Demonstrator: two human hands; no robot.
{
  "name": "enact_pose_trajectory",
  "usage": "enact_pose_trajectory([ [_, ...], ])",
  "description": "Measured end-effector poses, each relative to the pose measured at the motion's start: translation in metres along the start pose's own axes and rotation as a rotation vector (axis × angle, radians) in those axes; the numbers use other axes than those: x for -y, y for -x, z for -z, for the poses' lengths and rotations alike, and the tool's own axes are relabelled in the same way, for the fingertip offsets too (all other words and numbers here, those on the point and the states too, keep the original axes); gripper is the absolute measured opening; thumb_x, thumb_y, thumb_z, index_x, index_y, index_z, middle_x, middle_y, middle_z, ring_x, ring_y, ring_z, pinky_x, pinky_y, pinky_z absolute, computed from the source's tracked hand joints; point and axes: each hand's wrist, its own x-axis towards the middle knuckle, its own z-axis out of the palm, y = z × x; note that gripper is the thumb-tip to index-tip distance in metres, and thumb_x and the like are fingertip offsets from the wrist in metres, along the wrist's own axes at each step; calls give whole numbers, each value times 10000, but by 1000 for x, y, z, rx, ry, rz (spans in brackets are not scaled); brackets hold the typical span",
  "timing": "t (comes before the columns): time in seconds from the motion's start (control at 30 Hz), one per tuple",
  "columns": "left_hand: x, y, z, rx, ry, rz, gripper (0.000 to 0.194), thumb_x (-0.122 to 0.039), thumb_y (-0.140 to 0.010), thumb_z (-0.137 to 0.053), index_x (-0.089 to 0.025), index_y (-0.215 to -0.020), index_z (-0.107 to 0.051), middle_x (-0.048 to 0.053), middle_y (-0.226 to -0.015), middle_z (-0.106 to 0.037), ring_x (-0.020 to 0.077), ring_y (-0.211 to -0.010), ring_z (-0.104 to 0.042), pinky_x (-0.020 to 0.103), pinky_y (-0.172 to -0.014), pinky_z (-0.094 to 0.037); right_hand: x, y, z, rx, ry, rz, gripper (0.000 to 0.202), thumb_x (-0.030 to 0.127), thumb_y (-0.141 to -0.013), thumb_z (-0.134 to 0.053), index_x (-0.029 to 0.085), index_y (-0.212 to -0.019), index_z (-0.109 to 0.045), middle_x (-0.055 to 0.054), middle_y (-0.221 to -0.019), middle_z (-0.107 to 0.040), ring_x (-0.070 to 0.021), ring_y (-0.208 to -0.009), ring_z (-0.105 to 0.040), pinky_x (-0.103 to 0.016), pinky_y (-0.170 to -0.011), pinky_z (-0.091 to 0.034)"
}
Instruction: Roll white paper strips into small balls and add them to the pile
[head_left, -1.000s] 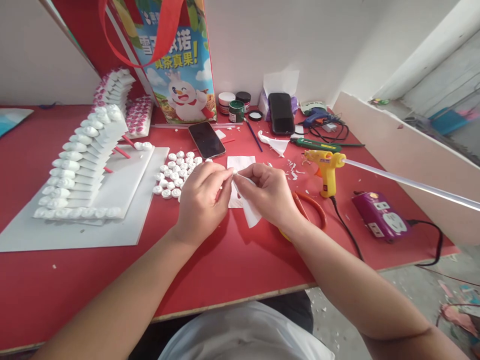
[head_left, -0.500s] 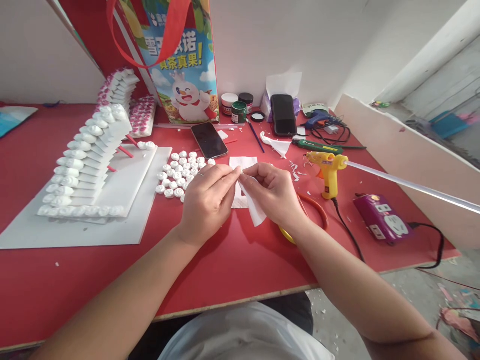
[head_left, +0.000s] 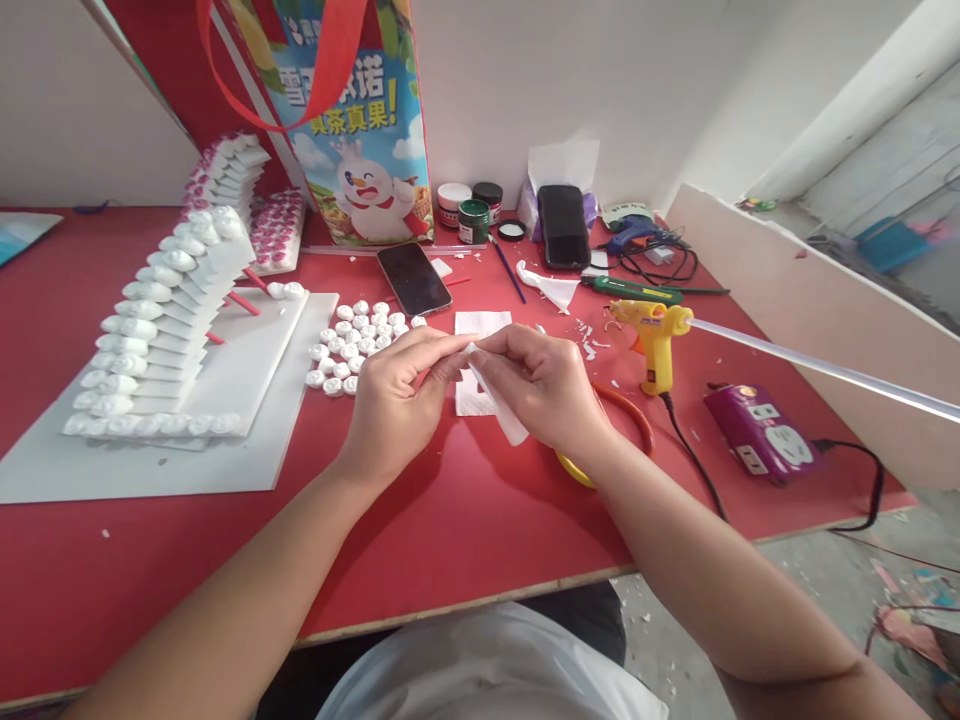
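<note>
A white strip of tissue paper (head_left: 501, 402) is pinched between the fingertips of both hands, its loose end hanging down under my right palm. My left hand (head_left: 401, 385) is closed on the top end of the strip. My right hand (head_left: 536, 385) is closed on it just beside, fingertips nearly touching the left ones. Below them, a white tissue sheet (head_left: 480, 322) lies on the red table (head_left: 450, 540). Several rolled white paper rosettes (head_left: 349, 348) lie left of my left hand. Farther left stands a white stepped arch model (head_left: 169, 320) edged with such rosettes.
A yellow glue gun (head_left: 656, 345) with a long glue stick and a purple power socket (head_left: 765, 435) stand at right. Behind are a phone (head_left: 415, 280), paint jars (head_left: 472, 222), a green-handled tool (head_left: 630, 290) and a colourful bag (head_left: 367, 150). A red-yellow ring (head_left: 637, 420) lies by my right wrist.
My left fingers have shifted at the strip's top end, with the thumb now showing beneath the straightened index finger. The strip stays pinched in both hands. The view has shifted slightly.
</note>
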Motion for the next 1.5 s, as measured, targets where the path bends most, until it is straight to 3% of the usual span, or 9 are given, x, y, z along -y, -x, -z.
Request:
enact_pose_trajectory([
  [0.17, -1, -4, 4, -23, -28, 40, 158, -204, -968, -627, -195, -998, -782, 30, -901, -724, 150, -810, -659, 268, -775, -541, -1, -11, 13, 233, -574, -404, 379, 509, -965, -600, 156, -885, -714, -70, -762, -738, -195, -630, -681, -318, -610, -550],
  [0.37, 4, -5, 7, 28, 3, 18, 149, -244, -961, -641, -214, -976, -787, 37, -928, -750, 179, -877, -685, 299, -816, -553, -8, -17, 17, 491, -945, -630, 342, 314, -1062, -429, 126, -974, -700, -105, -805, -754, -204, -727, -729, -394, -773, -627],
  [0.53, 2, -5, 7, 43, 46, 34, 166, -270, -962, -645, -214, -972, -801, 45, -913, -743, 166, -829, -673, 275, -734, -578, -5, -14, 14, 445, -954, -586, 165, 268, -972, -652, 118, -958, -720, -33, -790, -681, -118, -644, -618, -366, -739, -652],
  [0.77, 0, -5, 5, 23, 62, 88, 137, -242, -937, -680, -207, -933, -813, 35, -878, -753, 155, -810, -665, 272, -758, -575, -3, -15, 14, 426, -721, -426, 299, 404, -796, -841, 130, -793, -723, 27, -702, -557, -80, -618, -507, -269, -657, -564],
  [0.93, 1, -1, -2, -46, 176, 282, 188, -345, -890, -747, -186, -961, -815, 43, -888, -769, 168, -793, -699, 290, -761, -600, -5, -9, 5, 102, -215, -197, 310, 447, -821, -771, 141, -793, -733, 38, -583, -527, -75, -530, -416, -231, -494, -340],
  [1.03, 0, 2, -8, -85, 228, 364, 230, -366, -889, -748, -173, -999, -809, 55, -921, -784, 182, -812, -723, 303, -771, -612, -4, -5, -4, -73, -36, -132, 268, 386, -837, -717, 161, -695, -689, 35, -532, -511, -86, -516, -398, -240, -483, -305],
  [1.13, -3, 4, -9, -113, 141, 273, 203, -337, -920, -711, -176, -1006, -801, 51, -928, -774, 180, -828, -724, 297, -779, -609, 0, 0, -10, -99, -24, -120, 281, 368, -851, -686, 177, -649, -642, 27, -527, -529, -99, -524, -430, -245, -496, -331],
  [1.37, -2, 5, -9, -217, -257, -172, 205, -195, -1001, -589, -203, -1079, -779, 40, -891, -741, 144, -815, -687, 277, -790, -560, 9, 6, -15, -88, -113, -25, 292, 430, -905, -671, 165, -785, -688, 18, -604, -576, -105, -551, -484, -251, -525, -378],
  [1.5, -2, 6, -11, -207, -335, -280, 250, -159, -1004, -565, -195, -1160, -757, 55, -912, -743, 164, -854, -693, 312, -838, -557, 7, 6, -12, -80, -139, -19, 261, 387, -923, -643, 168, -785, -674, 14, -618, -592, -110, -550, -508, -257, -538, -407],
])
